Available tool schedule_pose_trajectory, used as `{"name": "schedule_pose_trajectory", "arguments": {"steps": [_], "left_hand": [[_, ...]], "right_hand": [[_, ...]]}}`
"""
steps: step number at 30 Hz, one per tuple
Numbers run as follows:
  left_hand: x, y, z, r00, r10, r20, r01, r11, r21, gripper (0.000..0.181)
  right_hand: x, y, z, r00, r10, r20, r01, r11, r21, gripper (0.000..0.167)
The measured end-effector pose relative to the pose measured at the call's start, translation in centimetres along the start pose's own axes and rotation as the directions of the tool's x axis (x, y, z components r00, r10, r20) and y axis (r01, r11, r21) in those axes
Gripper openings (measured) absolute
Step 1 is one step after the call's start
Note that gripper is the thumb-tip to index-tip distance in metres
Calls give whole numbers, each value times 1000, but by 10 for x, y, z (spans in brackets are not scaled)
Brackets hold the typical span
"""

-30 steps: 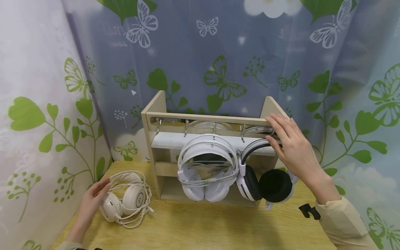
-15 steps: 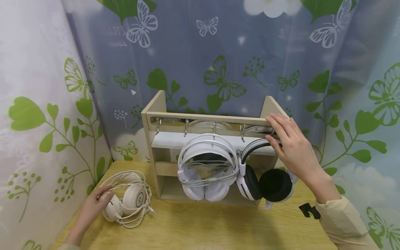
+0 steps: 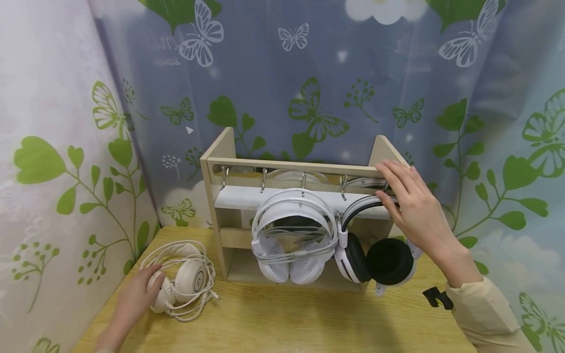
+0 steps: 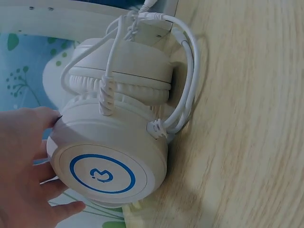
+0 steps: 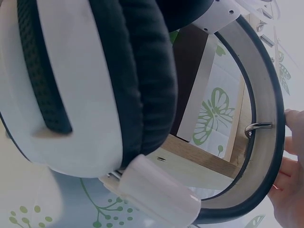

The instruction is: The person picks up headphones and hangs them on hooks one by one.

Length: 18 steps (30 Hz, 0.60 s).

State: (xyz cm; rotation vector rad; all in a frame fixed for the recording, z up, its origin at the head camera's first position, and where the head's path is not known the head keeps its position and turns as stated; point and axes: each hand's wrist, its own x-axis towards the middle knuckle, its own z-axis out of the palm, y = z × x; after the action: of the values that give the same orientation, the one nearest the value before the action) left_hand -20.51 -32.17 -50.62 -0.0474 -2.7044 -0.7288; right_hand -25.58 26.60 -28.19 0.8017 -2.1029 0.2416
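White over-ear headphones [image 3: 189, 282] with a bundled white cable lie on the table at the left. My left hand [image 3: 134, 299] is at their near ear cup [image 4: 102, 156]; in the left wrist view its fingers are spread along the cup's edge, partly behind it. White-and-black headphones [image 3: 353, 264] hang from the rack's right end; a metal hook [image 5: 259, 127] passes under their headband. My right hand [image 3: 412, 208] rests with extended fingers at the rack's upper right corner, beside that headband. White headphones [image 3: 293, 245] with a wrapped cable hang in the middle of the wooden rack [image 3: 282, 164].
Several metal hooks [image 3: 264, 180] line the rack's top board; those at the left bear nothing. A white shelf [image 3: 234, 197] lies behind them. The wooden table [image 3: 282, 318] extends in front. Patterned curtains [image 3: 265, 63] enclose the back and sides.
My left hand has moved a little right, further over the near ear cup of the headphones on the table. The right hand and the hanging headphones stay in place.
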Motion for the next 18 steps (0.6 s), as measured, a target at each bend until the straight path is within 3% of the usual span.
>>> {"name": "schedule_pose_trajectory", "arguments": {"steps": [10,13,18], "left_hand": [[-10,10,2,1000,16,-25,-13,992,125,40],[-13,12,4,994,85,-74,-71,983,172,35],[-18,20,8,963,208,-171,-161,954,254,28]], "right_hand": [[0,0,1,1000,-1,0,1,1000,1,55],[0,0,0,1000,0,-1,0,1000,0,55],[0,0,1,1000,2,-4,-2,1000,-3,59]]}}
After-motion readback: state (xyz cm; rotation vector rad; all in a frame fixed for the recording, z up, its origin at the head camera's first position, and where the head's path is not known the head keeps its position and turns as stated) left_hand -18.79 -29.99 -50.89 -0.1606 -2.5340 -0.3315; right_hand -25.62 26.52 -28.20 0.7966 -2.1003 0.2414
